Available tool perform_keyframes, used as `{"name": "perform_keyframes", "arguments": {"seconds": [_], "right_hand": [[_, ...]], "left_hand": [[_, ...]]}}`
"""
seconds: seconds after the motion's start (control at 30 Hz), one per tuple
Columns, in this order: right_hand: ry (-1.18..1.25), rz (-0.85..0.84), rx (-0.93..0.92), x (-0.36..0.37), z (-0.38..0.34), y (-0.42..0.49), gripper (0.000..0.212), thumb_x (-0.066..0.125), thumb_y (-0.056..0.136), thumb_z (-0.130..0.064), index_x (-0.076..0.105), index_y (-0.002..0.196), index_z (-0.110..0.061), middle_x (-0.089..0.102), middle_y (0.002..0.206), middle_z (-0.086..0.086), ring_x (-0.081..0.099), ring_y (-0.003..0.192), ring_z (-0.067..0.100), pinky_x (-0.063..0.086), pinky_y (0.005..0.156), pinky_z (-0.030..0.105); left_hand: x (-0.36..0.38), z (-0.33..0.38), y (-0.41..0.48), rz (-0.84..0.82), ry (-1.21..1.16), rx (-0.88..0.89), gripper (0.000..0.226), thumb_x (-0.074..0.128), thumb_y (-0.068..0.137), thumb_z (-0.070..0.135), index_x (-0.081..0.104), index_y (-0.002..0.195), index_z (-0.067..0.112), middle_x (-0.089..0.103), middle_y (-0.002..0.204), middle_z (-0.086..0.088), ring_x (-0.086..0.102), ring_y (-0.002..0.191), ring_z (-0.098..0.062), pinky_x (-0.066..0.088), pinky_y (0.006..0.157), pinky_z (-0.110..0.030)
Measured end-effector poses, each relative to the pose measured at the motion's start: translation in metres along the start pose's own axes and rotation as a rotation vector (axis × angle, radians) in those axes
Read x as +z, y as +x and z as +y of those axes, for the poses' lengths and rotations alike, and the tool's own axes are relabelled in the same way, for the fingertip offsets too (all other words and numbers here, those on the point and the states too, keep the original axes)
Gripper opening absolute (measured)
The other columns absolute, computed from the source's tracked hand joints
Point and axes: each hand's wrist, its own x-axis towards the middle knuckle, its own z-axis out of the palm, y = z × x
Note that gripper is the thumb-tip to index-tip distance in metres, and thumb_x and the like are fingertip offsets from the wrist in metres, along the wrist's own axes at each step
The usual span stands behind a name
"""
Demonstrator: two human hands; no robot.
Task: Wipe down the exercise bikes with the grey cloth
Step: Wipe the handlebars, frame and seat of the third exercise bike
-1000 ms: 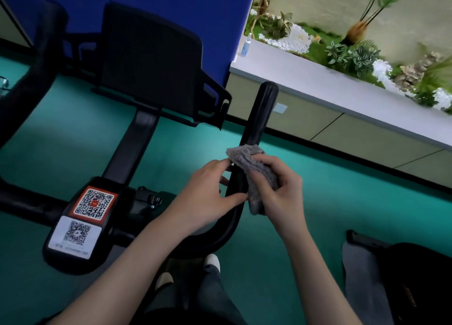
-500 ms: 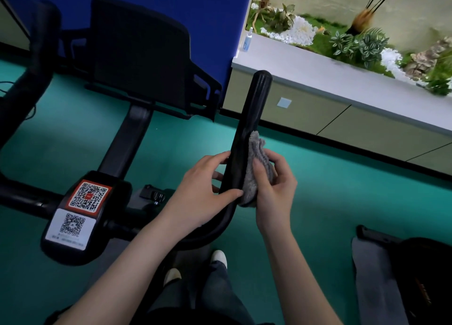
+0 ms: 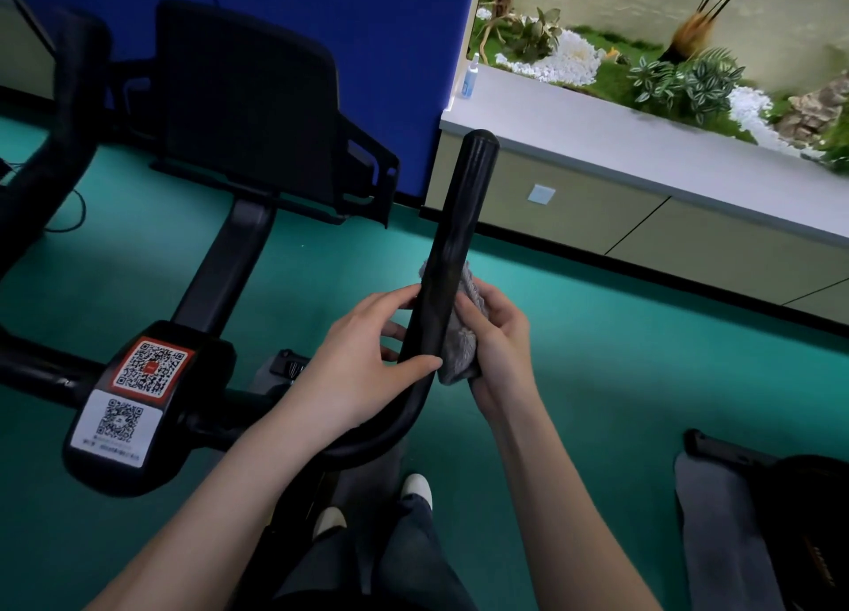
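grey cloth (image 3: 461,334) — shifted off the bar's near face, now wrapped behind the right handlebar (image 3: 452,252). right hand (image 3: 498,339): fingers curled, clamping cloth to bar. left hand (image 3: 363,371): fingers and thumb pinch bar, steadying. advised — keep wrap snug, stroke through to tip.

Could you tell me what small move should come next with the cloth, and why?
Probably slide the grey cloth up the handlebar toward its tip: the right hand holds it against the bar's lower stretch, the length above is uncovered, and the left hand steadies the bar.
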Motion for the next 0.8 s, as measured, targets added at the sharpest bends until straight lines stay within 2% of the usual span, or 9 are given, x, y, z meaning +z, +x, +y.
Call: {"name": "perform_keyframes", "arguments": {"seconds": [0.2,0.37,0.43,0.53,0.6,0.7,0.8], "right_hand": [[0.078,-0.135,0.073,-0.006,0.013,-0.019,0.018,0.051,0.088,0.007,0.062,0.103,0.001,0.069,0.095,0.016,0.065,0.086,0.027,0.054,0.081,0.035],[0.075,-0.216,0.136,-0.018,0.024,-0.041,0.018,0.06,0.082,0.001,0.065,0.099,0.0,0.07,0.097,0.018,0.065,0.087,0.027,0.055,0.078,0.032],[-0.046,-0.142,0.083,-0.025,0.018,-0.044,0.017,0.062,0.082,0.003,0.07,0.092,-0.009,0.072,0.092,0.011,0.065,0.083,0.022,0.053,0.074,0.029],[-0.221,0.017,-0.152,-0.032,-0.009,-0.037,0.028,0.064,0.082,0.005,0.072,0.085,-0.022,0.073,0.083,-0.007,0.065,0.077,0.009,0.05,0.069,0.021],[-0.371,-0.005,-0.331,-0.025,-0.035,-0.032,0.027,0.065,0.08,-0.004,0.071,0.087,-0.03,0.072,0.085,-0.011,0.065,0.079,0.005,0.05,0.069,0.017],[-0.661,-0.109,-0.52,0.0,-0.06,-0.022,0.023,0.062,0.081,-0.009,0.067,0.095,-0.025,0.07,0.094,-0.012,0.065,0.088,0.002,0.048,0.077,0.015],[-0.996,-0.175,-0.545,0.024,-0.067,-0.014,0.022,0.061,0.084,-0.008,0.067,0.101,-0.021,0.07,0.099,0.001,0.065,0.092,0.014,0.05,0.082,0.027]], "left_hand": [[0.001,0.001,-0.004,0.037,0.029,0.015,0.066,0.078,0.072,0.019,0.05,0.13,0.032,0.054,0.115,0.017,0.057,0.088,0.006,0.05,0.073,-0.016],[0.003,0.0,-0.008,0.093,0.058,0.025,0.061,0.077,0.07,0.024,0.054,0.126,0.032,0.055,0.11,0.017,0.056,0.082,-0.002,0.047,0.069,-0.014],[0.003,-0.001,-0.009,0.099,0.055,0.022,0.059,0.077,0.071,0.026,0.053,0.125,0.034,0.056,0.109,0.017,0.056,0.082,-0.002,0.047,0.068,-0.013],[0.005,-0.003,-0.012,0.11,0.048,-0.002,0.058,0.075,0.074,0.03,0.053,0.127,0.031,0.056,0.106,0.021,0.055,0.085,0.002,0.046,0.069,-0.012],[0.005,-0.002,-0.014,0.109,0.055,-0.027,0.056,0.073,0.075,0.035,0.054,0.127,0.028,0.055,0.103,0.023,0.054,0.086,0.005,0.046,0.07,-0.01],[0.005,-0.001,-0.017,0.109,0.077,-0.045,0.054,0.071,0.074,0.04,0.056,0.124,0.027,0.056,0.101,0.02,0.055,0.085,0.007,0.044,0.071,-0.008],[0.001,0.0,-0.02,0.089,0.12,-0.037,0.052,0.072,0.073,0.043,0.058,0.121,0.028,0.058,0.104,0.017,0.056,0.081,0.009,0.042,0.071,-0.006]]}}
